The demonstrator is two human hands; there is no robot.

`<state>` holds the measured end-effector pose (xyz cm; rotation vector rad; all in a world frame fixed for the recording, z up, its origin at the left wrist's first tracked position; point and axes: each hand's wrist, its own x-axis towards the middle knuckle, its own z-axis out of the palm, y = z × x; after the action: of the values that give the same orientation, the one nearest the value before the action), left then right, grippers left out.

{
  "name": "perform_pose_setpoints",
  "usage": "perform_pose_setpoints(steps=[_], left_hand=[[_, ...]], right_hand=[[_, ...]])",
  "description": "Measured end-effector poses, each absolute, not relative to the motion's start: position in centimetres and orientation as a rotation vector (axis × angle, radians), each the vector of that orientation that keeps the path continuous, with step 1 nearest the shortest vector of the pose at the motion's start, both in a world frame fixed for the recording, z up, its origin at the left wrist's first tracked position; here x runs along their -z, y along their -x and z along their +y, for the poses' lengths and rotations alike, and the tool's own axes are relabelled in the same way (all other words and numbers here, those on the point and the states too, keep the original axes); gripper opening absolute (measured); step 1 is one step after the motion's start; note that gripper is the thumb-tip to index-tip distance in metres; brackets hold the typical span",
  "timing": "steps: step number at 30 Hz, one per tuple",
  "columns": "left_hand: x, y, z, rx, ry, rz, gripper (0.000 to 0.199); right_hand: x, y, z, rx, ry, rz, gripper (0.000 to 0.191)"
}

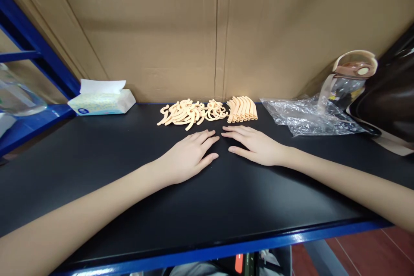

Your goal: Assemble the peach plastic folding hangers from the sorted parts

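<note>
My left hand (pixel 190 153) rests palm down on the black tabletop (pixel 207 207), fingers stretched out and holding nothing. Facing it, my right hand (pixel 254 143) lies the same way, with a small gap between the two sets of fingertips. Just beyond my left fingers is a loose heap of curved peach-coloured pieces (pixel 186 113), some hook-shaped. Beyond my right fingers sits a neat stack of curved peach tubes (pixel 242 109), lined up side by side with their hollow ends toward me. Neither hand touches the pieces.
A tissue box (pixel 101 101) stands at the back left. Crumpled clear plastic bags (pixel 310 116) lie at the right, beside a drink bottle (pixel 349 77) with a handled lid. Cardboard (pixel 155 34) walls the back. A blue frame (pixel 42 60) rises on the left.
</note>
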<state>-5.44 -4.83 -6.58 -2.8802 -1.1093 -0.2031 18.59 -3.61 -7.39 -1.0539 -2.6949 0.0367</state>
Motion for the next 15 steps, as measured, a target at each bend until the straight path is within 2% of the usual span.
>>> perform_pose_setpoints(steps=[15], left_hand=[[6.44,5.33,-4.9,0.18,2.874,-1.11,0.053]], right_hand=[[7.53,-18.8,-3.59,-0.05,1.041,-2.675,0.052]])
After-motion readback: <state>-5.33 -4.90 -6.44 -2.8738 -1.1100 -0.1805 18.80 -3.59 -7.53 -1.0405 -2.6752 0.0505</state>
